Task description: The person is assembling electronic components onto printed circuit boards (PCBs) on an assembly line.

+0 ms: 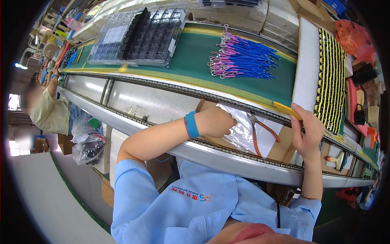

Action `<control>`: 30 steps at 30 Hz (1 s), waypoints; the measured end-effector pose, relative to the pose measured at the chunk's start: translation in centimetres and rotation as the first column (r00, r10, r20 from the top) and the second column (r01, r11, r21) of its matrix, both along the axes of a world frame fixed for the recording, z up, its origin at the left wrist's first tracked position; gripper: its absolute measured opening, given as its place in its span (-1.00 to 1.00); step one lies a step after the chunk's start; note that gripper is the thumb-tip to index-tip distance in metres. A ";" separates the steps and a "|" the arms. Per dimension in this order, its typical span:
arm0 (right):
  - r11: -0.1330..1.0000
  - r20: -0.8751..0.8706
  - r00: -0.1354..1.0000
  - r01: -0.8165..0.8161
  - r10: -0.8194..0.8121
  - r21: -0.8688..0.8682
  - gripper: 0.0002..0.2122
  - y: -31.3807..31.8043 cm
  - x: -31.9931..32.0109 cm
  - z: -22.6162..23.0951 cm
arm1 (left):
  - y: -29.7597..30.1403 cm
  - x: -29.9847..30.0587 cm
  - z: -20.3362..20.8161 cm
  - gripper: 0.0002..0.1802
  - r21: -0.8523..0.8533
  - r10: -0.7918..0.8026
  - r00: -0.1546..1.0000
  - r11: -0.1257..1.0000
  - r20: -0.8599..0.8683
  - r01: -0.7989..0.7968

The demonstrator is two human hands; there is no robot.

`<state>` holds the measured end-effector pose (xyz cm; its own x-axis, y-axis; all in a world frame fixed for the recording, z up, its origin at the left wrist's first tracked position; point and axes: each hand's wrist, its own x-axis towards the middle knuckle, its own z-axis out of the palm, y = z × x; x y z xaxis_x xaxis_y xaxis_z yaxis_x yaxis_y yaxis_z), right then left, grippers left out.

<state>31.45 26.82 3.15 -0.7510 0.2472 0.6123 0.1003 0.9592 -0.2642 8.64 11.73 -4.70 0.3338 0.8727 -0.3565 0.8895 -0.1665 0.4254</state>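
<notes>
My left hand [216, 121], with a blue wristband [191, 125], is curled over a clear plastic bag [240, 131] below the green belt. Its fingertips are hidden, so what it holds cannot be made out. Beside it lie pliers with orange handles [255, 138], on white paper and cardboard. At the belt's near edge, my right hand [308, 132] has its thumb and fingers bent round the end of a flat yellow strip [285, 109]. Farther back on the belt lies a bunch of blue wires [252, 57] with pink sleeves and metal ring terminals.
A clear compartment case [150, 38] with a black strip sits on the green belt [195, 46] at left. Right of the wires, black-and-yellow parts [328, 77] line a white foam board [304, 61]. A metal rail [227, 156] runs before me. Another person's arm [50, 87] shows far left.
</notes>
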 end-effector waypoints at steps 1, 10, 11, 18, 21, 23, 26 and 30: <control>1.000 -0.014 1.000 -0.017 0.017 0.006 -0.69 0.0 0.0 0.0 | -0.1 -0.1 -0.1 -0.71 0.005 0.000 1.000 1.000 0.000 0.000; 0.997 0.038 0.998 -0.050 0.048 0.055 -0.70 -0.5 0.3 0.4 | -0.1 -0.1 -0.4 -0.68 -0.012 -0.006 1.000 1.000 -0.010 0.006; 0.994 0.030 0.997 -0.066 0.064 0.081 -0.71 -0.6 0.4 0.6 | 0.0 0.0 -0.2 -0.68 -0.014 -0.006 1.000 1.000 -0.008 0.006; 0.999 0.043 0.998 -0.038 0.037 0.009 -0.72 -0.2 -0.1 -0.2 | 0.1 0.1 0.0 -0.67 -0.031 -0.002 1.000 1.000 -0.018 0.001; 0.996 0.059 0.995 -0.080 0.078 0.035 -0.72 -0.4 0.1 0.1 | 0.3 0.0 0.3 -0.67 -0.039 0.008 1.000 0.999 -0.012 -0.009; 0.982 0.094 0.981 -0.177 0.171 0.061 -0.71 -0.7 0.0 0.2 | 0.2 0.0 0.3 -0.67 -0.049 0.018 1.000 0.999 -0.016 -0.018; 0.970 0.104 0.965 -0.243 0.240 0.020 -0.75 -1.0 -0.3 -0.1 | 0.1 -0.1 -0.1 -0.69 -0.038 0.007 1.000 0.999 -0.011 -0.008; 0.946 0.243 0.914 -0.312 0.324 -0.086 -0.83 -1.7 -0.5 0.0 | 0.1 -0.3 0.2 -0.72 -0.037 0.036 0.999 0.999 0.010 -0.036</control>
<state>31.00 25.12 3.17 -0.9215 -0.0077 0.3882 -0.1400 0.9392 -0.3136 8.37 11.87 -4.49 0.3063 0.8706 -0.3850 0.8900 -0.1184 0.4403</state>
